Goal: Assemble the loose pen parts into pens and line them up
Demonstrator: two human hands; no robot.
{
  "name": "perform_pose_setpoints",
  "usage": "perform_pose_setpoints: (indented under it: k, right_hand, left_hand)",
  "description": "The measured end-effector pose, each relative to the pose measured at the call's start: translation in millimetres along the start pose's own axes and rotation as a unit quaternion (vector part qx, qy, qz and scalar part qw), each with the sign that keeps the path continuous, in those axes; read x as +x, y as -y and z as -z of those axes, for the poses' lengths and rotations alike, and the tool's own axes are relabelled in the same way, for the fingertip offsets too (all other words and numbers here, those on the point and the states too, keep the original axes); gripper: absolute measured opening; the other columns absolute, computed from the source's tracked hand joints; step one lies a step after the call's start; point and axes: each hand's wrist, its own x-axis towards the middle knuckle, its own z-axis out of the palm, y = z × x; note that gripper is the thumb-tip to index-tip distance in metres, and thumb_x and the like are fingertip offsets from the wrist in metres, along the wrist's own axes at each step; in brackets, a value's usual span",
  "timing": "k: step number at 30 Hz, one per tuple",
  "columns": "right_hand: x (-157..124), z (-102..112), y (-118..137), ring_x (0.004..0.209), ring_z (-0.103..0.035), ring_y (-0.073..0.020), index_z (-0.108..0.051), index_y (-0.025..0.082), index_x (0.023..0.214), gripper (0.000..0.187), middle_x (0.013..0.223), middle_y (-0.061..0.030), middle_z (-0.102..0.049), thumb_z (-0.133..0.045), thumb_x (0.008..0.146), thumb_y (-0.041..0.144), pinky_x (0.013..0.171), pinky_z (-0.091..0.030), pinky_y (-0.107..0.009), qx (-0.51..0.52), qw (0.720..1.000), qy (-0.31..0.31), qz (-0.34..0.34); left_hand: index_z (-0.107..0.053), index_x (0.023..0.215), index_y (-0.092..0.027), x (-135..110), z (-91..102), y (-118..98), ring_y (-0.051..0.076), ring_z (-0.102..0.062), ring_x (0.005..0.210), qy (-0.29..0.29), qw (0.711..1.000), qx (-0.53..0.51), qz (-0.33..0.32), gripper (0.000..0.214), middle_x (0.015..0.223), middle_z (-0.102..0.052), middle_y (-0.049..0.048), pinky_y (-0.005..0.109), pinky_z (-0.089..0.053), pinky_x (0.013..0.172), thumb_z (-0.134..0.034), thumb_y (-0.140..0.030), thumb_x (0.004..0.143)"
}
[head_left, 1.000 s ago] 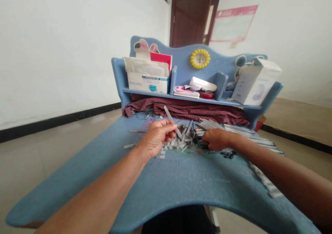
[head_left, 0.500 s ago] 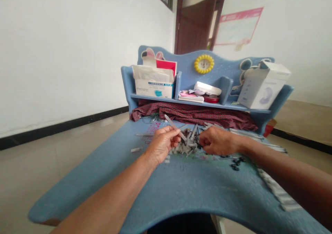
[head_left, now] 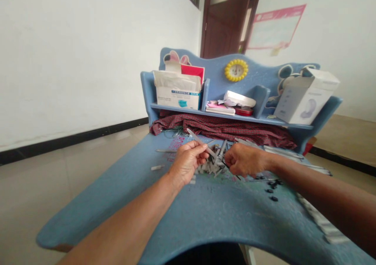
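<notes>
My left hand (head_left: 188, 162) is closed in a pinch on a thin grey plastic strip (head_left: 197, 138) that slants up and to the left. My right hand (head_left: 243, 160) is closed too, its fingertips close to the strip's lower end; what it holds is too small to name. Between and under both hands lies a heap of short grey plastic pieces (head_left: 212, 165) on the blue desk (head_left: 205, 210).
Long grey strips (head_left: 282, 151) lie at the right, more along the right edge (head_left: 320, 220). Small black parts (head_left: 272, 184) sit right of my right hand. A plaid cloth (head_left: 223, 126) lies under the shelf with a mask box (head_left: 178, 88) and a white carton (head_left: 307, 98).
My right hand has lifted off the pile and come left toward the strip in my left hand. The view has shifted, so the desk sits further right in the picture.
</notes>
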Motion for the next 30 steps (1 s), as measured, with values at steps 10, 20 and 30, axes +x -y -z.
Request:
perform_pose_setpoints:
  k: [10,20,30]
  right_hand:
    - [4.4,3.9,8.2,0.035,-0.047,-0.0094,-0.060,0.014,0.067,0.015,0.047,0.0015,-0.054,-0.046,0.060,0.015,0.033,-0.038,-0.018,-0.060,0.998,0.007,-0.029]
    - [8.5,25.2,34.1,0.068,-0.066,-0.0237,-0.070,0.009,0.076,0.023,0.072,-0.0140,-0.069,-0.052,0.064,0.014,0.056,-0.048,-0.028,-0.340,0.939,-0.044,-0.005]
    - [8.9,34.4,72.7,0.099,-0.060,-0.0317,-0.067,0.008,0.090,0.022,0.097,-0.0147,-0.066,-0.059,0.070,0.012,0.078,-0.046,-0.043,-0.370,0.910,-0.167,0.085]
  left_hand:
    - [-0.058,0.070,-0.011,-4.3,-3.3,4.6,0.008,-0.055,0.050,-0.001,1.000,0.013,-0.001,0.011,0.060,-0.061,0.0012,0.014,-0.040,0.043,-0.067,-0.016,0.066]
    - [-0.057,0.068,-0.011,-3.3,-6.8,-1.8,0.011,-0.059,0.049,-0.037,0.999,-0.007,0.019,0.011,0.060,-0.064,0.0027,0.016,-0.040,0.041,-0.067,-0.013,0.063]
    - [-0.057,0.065,-0.010,-1.8,-12.5,-23.2,0.010,-0.062,0.050,-0.096,0.986,-0.131,0.042,0.015,0.054,-0.064,0.0007,0.019,-0.047,0.049,-0.053,-0.002,0.077]
